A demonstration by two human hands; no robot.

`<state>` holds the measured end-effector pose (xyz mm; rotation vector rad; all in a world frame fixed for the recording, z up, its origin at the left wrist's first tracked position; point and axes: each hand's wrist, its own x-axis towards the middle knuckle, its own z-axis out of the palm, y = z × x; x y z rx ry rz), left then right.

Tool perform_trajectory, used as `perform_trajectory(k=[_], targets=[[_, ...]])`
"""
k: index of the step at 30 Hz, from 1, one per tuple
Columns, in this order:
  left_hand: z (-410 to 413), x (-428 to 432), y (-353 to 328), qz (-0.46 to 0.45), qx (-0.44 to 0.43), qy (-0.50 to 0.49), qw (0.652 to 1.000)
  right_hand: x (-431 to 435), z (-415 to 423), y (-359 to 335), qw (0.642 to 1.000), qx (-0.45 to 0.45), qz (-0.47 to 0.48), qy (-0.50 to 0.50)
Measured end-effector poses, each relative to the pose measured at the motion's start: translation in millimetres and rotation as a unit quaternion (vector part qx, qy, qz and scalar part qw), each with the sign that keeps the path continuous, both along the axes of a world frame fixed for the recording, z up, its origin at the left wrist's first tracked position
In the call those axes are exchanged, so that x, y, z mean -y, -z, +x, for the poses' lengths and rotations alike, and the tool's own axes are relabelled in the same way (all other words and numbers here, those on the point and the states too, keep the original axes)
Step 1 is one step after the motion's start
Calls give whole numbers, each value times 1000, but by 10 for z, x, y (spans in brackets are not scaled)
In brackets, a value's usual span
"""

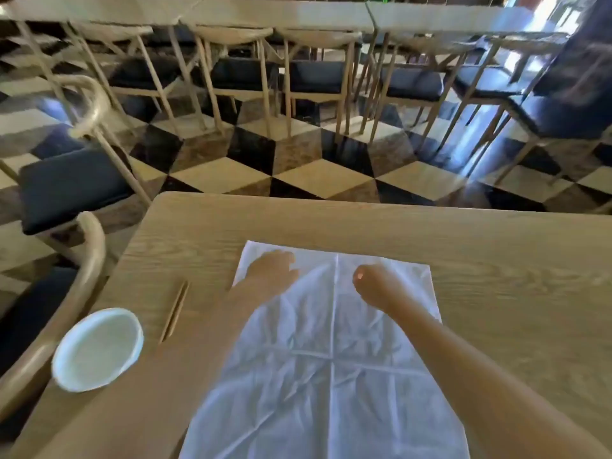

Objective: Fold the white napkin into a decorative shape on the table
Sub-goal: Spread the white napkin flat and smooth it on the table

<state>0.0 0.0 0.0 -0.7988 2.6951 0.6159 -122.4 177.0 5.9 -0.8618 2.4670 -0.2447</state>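
The left hand (272, 270) is lying palm down on the far left part of a white, creased cloth napkin (331, 376), its fingers reaching forward and only slightly bent, pressing on the cloth rather than grasping it. The right hand (374, 286) is hovering or resting just right of the napkin's central lengthwise crease, its fingers curled under into a loose fist; motion blur is hiding whether it is pinching any cloth, so I cannot tell what it has hold of. Both bare forearms are stretching across the napkin from the near edge. The napkin is lying spread open and flat on a light wooden table (496, 260), running from the near edge toward the table's middle, with one crease crossing it sideways and another running away from the person. To the left of the napkin, a pair of thin wooden chopsticks (174, 311) is lying on the tabletop, pointing away from the person. Further left, near the table's left edge, a round white bowl (97, 351) is sitting upright. Beyond the table, a floor of black, cream and brown diamond tiles (318, 180) is showing, with wooden chairs with dark seat cushions (71, 187) standing around it and along a row of further tables.
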Motion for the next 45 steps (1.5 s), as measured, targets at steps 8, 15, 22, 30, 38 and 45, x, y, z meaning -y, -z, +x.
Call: perform_trajectory(k=[8, 15, 22, 30, 38, 45], targets=[[-45, 89, 615, -163, -129, -15, 978, -127, -277, 530, 982, -176, -65, 21], [-112, 122, 770, -187, -240, -44, 952, -11, -391, 680, 959, -258, -121, 6], [-461, 403, 757, -235, -226, -75, 943, 453, -818, 660, 941, -308, -139, 12], [-736, 184, 829, -152, -244, -125, 950, 1011, -425, 811, 966, -160, -183, -91], [-654, 314, 938, -174, -96, -104, 974, 594, -815, 952, 970, -200, -95, -99], [-340, 722, 905, -177, -70, -131, 973, 3, -1317, 932, 976, -210, -51, -37]])
